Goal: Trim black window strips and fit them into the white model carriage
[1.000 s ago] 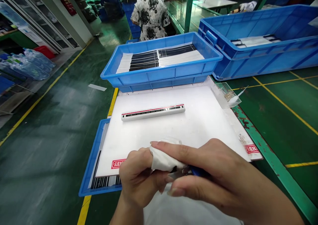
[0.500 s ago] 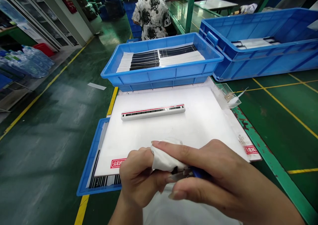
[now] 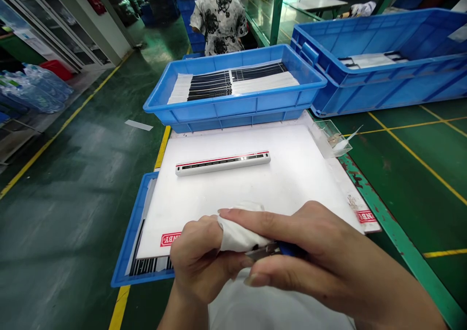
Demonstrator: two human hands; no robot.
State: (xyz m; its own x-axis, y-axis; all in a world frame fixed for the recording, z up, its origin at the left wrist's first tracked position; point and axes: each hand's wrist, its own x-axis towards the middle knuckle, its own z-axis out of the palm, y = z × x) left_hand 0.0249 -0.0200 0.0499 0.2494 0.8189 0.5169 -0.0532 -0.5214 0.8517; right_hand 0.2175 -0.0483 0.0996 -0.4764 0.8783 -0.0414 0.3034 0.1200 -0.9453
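Observation:
My left hand [image 3: 199,257] is closed on a bunched white cloth [image 3: 237,235] in front of my body. From the other side, my right hand [image 3: 310,245] grips a blue-handled utility knife [image 3: 260,252], its metal blade pointing toward the left thumb. The right index finger lies along the top of the cloth. A small dark bit shows between cloth and blade; whatever else is inside the cloth is hidden. Beyond the hands, a long white model train carriage [image 3: 223,166] with a red stripe and dark window band lies on the white board [image 3: 292,184].
Behind the board stands a blue tray [image 3: 233,109] of black-and-white strips, with a larger blue crate [image 3: 386,84] to its right. Another blue tray [image 3: 126,252] sits low at left. A clear box [image 3: 330,138] rests at the board's right edge. A person [image 3: 219,16] is further back.
The view has shifted slightly, so the scene sits a little further left and up. Both hands keep the same grip on cloth and knife, with hardly any movement.

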